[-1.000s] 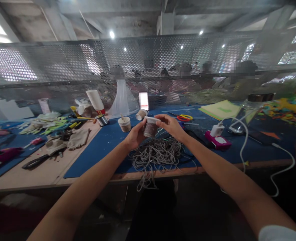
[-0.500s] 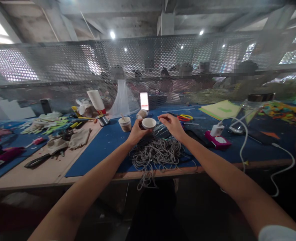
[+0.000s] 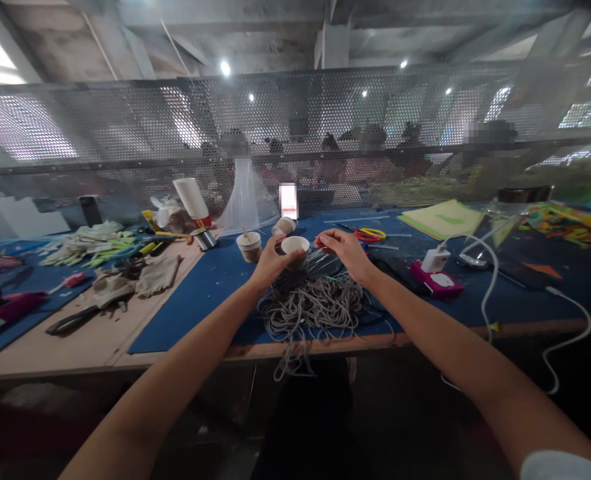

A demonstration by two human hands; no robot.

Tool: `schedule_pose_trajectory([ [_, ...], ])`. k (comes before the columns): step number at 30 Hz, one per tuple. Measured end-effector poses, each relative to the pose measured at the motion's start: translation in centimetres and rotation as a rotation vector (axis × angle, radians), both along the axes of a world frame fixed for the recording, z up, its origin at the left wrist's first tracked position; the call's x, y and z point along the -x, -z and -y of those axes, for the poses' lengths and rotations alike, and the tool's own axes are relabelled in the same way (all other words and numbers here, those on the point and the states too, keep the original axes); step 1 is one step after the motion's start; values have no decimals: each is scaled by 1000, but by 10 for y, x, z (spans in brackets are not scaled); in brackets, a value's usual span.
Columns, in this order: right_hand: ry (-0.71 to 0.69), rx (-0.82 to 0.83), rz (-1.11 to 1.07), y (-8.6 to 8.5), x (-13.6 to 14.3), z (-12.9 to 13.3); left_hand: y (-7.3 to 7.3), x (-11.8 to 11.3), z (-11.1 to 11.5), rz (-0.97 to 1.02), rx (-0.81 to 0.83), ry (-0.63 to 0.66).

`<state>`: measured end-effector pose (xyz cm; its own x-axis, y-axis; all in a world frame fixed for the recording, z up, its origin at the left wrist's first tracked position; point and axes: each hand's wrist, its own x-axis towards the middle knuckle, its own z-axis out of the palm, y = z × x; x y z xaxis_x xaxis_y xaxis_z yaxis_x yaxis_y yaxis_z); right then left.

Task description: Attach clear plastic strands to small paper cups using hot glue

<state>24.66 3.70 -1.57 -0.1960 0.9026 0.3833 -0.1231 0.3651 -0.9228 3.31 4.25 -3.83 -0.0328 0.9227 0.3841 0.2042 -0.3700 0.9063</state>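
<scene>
A white paper cup (image 3: 295,245) is held by my left hand (image 3: 270,261), its mouth facing up, above a tangle of grey cord (image 3: 318,307). Just right of the cup is my right hand (image 3: 344,250), its thumb and fingertips pinched together; whatever lies between them is too small to make out. Another cup with a stick in it (image 3: 249,248) stands on the blue mat to the left. Behind the held cup a further cup (image 3: 284,227) lies tilted.
Stacked paper cups (image 3: 191,198) lean at the back left, with gloves (image 3: 158,275) nearer. Red-yellow scissors (image 3: 369,234) lie behind my right hand. Rightward are a magenta power block (image 3: 435,280), a white cable, a clear jar and yellow sheets (image 3: 440,219). A mesh screen stands behind.
My left hand has shifted the cup slightly left, and the cup looks a little more tilted. My right hand's fingertips have drawn in slightly.
</scene>
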Motion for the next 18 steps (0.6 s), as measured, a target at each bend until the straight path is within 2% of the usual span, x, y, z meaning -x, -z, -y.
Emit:
schedule_pose_trajectory([
  [2, -52, 58, -61, -1, 0, 2, -4, 1, 4, -4, -61, -52],
  [5, -166, 116, -121, -4, 2, 6, -12, 0, 12, -93, -295, -146],
  [8, -211, 97, -96, -7, 9, 11, -19, -4, 20, -173, -470, -125],
  [10, -172, 44, -36, -9, 14, 13, -22, -8, 25, -207, -538, -108],
  [14, -41, -146, 131, -10, 21, 10, -24, -11, 29, -218, -565, -93],
  [18, 15, -304, 225, -8, 22, 6, -22, -12, 29, -210, -593, -117],
])
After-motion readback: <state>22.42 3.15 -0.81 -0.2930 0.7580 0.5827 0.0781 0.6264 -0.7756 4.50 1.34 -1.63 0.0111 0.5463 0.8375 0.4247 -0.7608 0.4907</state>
